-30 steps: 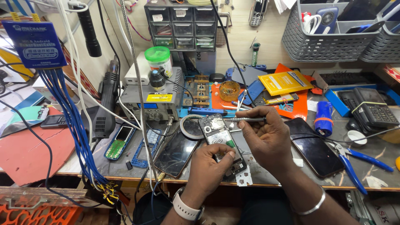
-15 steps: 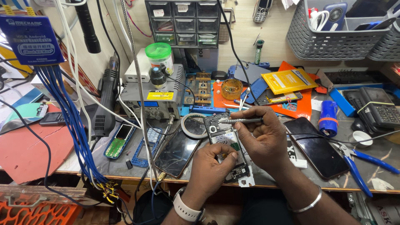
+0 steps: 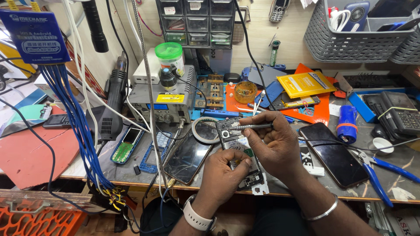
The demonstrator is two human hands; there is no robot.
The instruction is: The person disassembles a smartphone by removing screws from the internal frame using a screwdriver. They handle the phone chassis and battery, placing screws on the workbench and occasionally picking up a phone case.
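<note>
Left hand grasps opened black phone body with exposed green circuit board at bench front edge | right hand pinches slim silver metal screwdriver over phone's top | surface: cluttered grey workbench, grey soldering station, blue cable bundle, grey plastic wall basket

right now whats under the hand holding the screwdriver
Under the right hand lies the opened phone, its upper end and green board showing. The left hand steadies its lower part. The phone's right edge is covered.
</note>
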